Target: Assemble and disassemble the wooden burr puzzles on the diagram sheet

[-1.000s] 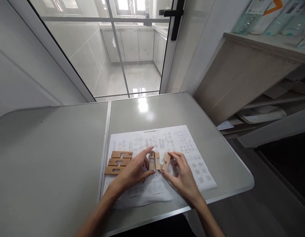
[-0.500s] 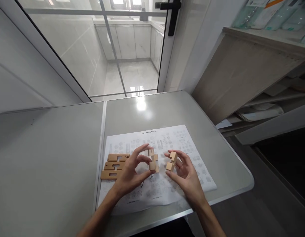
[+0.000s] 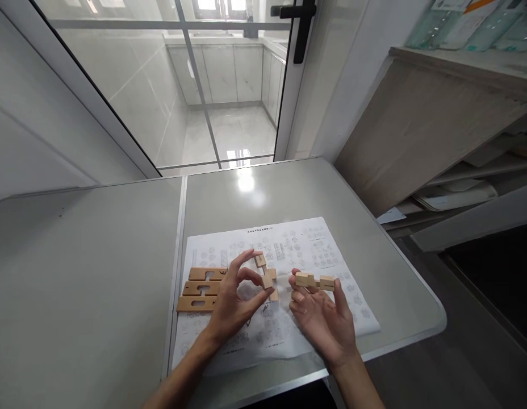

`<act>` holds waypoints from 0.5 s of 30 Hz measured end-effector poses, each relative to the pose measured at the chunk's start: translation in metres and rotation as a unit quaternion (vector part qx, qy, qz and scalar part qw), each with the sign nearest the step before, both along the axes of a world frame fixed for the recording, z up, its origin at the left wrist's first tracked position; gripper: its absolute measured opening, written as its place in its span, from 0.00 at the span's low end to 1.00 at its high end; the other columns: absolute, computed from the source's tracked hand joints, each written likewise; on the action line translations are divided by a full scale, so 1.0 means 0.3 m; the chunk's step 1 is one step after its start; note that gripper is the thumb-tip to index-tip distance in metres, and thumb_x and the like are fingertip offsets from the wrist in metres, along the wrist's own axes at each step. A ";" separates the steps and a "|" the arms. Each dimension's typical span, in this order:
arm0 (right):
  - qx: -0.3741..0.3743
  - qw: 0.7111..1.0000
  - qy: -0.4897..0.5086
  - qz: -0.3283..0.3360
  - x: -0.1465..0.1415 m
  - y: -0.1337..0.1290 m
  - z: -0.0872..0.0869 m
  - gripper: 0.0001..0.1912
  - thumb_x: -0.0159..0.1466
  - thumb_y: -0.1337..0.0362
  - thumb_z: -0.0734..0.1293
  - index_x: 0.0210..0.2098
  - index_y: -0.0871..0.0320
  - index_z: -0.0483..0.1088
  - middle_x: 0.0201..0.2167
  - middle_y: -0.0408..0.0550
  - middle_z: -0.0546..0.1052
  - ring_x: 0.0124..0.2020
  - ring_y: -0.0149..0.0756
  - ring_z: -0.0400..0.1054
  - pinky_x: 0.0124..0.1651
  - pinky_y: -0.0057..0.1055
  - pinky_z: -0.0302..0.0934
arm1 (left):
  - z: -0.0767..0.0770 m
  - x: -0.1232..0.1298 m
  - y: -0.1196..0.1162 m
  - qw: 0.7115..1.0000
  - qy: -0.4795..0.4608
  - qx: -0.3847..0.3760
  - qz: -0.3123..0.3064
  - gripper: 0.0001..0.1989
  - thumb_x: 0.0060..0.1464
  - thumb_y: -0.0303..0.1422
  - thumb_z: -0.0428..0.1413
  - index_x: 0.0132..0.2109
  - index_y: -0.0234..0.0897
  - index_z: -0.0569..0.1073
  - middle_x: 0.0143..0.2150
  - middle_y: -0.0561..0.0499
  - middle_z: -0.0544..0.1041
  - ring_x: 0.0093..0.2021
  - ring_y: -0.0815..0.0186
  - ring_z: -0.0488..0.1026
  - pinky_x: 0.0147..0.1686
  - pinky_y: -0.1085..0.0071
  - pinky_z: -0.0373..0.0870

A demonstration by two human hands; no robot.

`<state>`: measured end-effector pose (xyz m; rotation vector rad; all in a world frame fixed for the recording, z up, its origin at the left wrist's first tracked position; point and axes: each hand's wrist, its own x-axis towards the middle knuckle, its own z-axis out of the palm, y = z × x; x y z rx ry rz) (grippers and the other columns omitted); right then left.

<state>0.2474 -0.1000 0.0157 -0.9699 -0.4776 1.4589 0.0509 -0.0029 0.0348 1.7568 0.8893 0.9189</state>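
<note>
Between thumb and fingertips, my left hand (image 3: 238, 295) grips notched wooden puzzle pieces (image 3: 267, 278) joined crosswise and tilted. My right hand (image 3: 325, 321), palm turned up, pinches one notched wooden puzzle piece (image 3: 315, 281) by its ends, lying nearly level. The two held parts are apart, above a printed diagram sheet (image 3: 289, 335). Left of my left hand, several flat slotted wooden pieces (image 3: 197, 303) lie side by side on the sheet, their right ends partly hidden behind that hand.
The sheet lies on a grey table (image 3: 284, 187) with a metal edge and a seam strip on the left. Beyond it stands a glass door with a black handle (image 3: 304, 31). To the right is a wooden shelf (image 3: 417, 130) with clear bottles on top.
My right hand has rolled palm up, turning its puzzle piece from upright to nearly level. The joined pieces in my left hand have tilted. The view has shifted slightly.
</note>
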 end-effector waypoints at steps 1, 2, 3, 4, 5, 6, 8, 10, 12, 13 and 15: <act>0.002 1.000 0.009 0.001 -0.005 0.000 0.003 0.43 0.73 0.32 0.47 0.57 0.54 0.78 0.59 0.63 0.77 0.40 0.46 0.73 0.42 0.43 0.71 | 0.003 0.000 0.000 1.000 0.004 0.010 0.001 0.39 0.61 0.30 0.67 0.72 0.52 0.59 0.68 0.44 0.73 0.38 0.70 0.79 0.52 0.59 0.81; 0.007 1.000 0.015 0.004 -0.011 0.000 0.006 0.41 0.73 0.32 0.49 0.57 0.53 0.78 0.61 0.62 0.77 0.40 0.46 0.72 0.41 0.43 0.70 | 0.006 0.001 -0.001 1.000 0.006 0.022 0.000 0.39 0.61 0.30 0.67 0.72 0.52 0.59 0.67 0.43 0.73 0.38 0.70 0.78 0.51 0.59 0.81; 0.015 1.000 0.018 0.009 -0.017 -0.002 0.009 0.39 0.73 0.33 0.51 0.57 0.52 0.79 0.62 0.62 0.76 0.39 0.46 0.72 0.40 0.42 0.69 | 0.007 0.001 -0.002 0.999 0.008 0.037 -0.003 0.39 0.61 0.30 0.67 0.73 0.52 0.58 0.67 0.43 0.73 0.38 0.69 0.78 0.50 0.60 0.81; 0.024 0.999 0.021 0.015 -0.022 -0.004 0.011 0.37 0.73 0.34 0.54 0.57 0.52 0.80 0.63 0.62 0.76 0.38 0.44 0.71 0.38 0.41 0.69 | 0.007 0.001 -0.004 0.999 0.010 0.053 -0.006 0.40 0.61 0.30 0.67 0.73 0.52 0.58 0.68 0.43 0.73 0.37 0.70 0.78 0.49 0.60 0.81; 0.032 0.999 0.025 0.024 -0.027 -0.006 0.012 0.35 0.72 0.34 0.57 0.57 0.51 0.80 0.63 0.62 0.76 0.35 0.42 0.69 0.36 0.40 0.67 | 0.004 0.002 -0.007 0.997 0.015 0.071 -0.011 0.40 0.61 0.29 0.67 0.73 0.52 0.58 0.67 0.43 0.74 0.36 0.70 0.78 0.48 0.61 0.81; 0.038 0.998 0.030 0.035 -0.031 -0.008 0.013 0.34 0.71 0.33 0.59 0.57 0.51 0.80 0.63 0.62 0.76 0.31 0.39 0.67 0.32 0.38 0.65 | 0.000 0.002 -0.010 0.996 0.024 0.087 -0.018 0.40 0.61 0.29 0.67 0.73 0.52 0.58 0.65 0.44 0.75 0.35 0.71 0.77 0.47 0.63 0.81; 0.041 0.995 0.050 0.070 -0.036 -0.012 0.014 0.36 0.68 0.32 0.63 0.58 0.52 0.81 0.62 0.63 0.76 0.24 0.32 0.61 0.25 0.32 0.58 | -0.012 0.001 -0.018 0.992 0.049 0.109 -0.037 0.39 0.61 0.29 0.66 0.72 0.51 0.59 0.59 0.47 0.79 0.32 0.72 0.75 0.40 0.68 0.80; 0.039 0.989 0.079 0.114 -0.039 -0.014 0.013 0.38 0.65 0.31 0.67 0.58 0.52 0.80 0.61 0.63 0.76 0.22 0.29 0.60 0.20 0.28 0.50 | -0.026 0.001 -0.027 0.989 0.073 0.115 -0.051 0.36 0.62 0.30 0.65 0.72 0.50 0.60 0.55 0.47 0.80 0.28 0.74 0.72 0.32 0.73 0.77; 0.040 0.982 0.111 0.147 -0.041 -0.013 0.011 0.38 0.61 0.32 0.73 0.59 0.53 0.80 0.60 0.63 0.77 0.23 0.29 0.63 0.19 0.25 0.46 | -0.036 0.001 -0.032 0.989 0.084 0.112 -0.055 0.35 0.62 0.30 0.65 0.71 0.50 0.61 0.59 0.45 0.78 0.27 0.75 0.70 0.28 0.75 0.75; 0.044 0.979 0.123 0.153 -0.042 -0.012 0.011 0.38 0.60 0.34 0.75 0.59 0.53 0.80 0.59 0.62 0.77 0.23 0.29 0.65 0.18 0.24 0.46 | -0.039 0.001 -0.034 0.989 0.085 0.111 -0.057 0.34 0.62 0.31 0.65 0.71 0.50 0.62 0.62 0.43 0.76 0.27 0.76 0.69 0.28 0.75 0.75; 0.051 0.977 0.139 0.151 -0.045 -0.009 0.010 0.37 0.60 0.35 0.76 0.58 0.54 0.80 0.57 0.61 0.78 0.23 0.27 0.64 0.19 0.23 0.45 | -0.040 0.003 -0.034 0.989 0.082 0.109 -0.061 0.35 0.62 0.30 0.65 0.71 0.51 0.62 0.65 0.42 0.74 0.27 0.76 0.69 0.28 0.75 0.76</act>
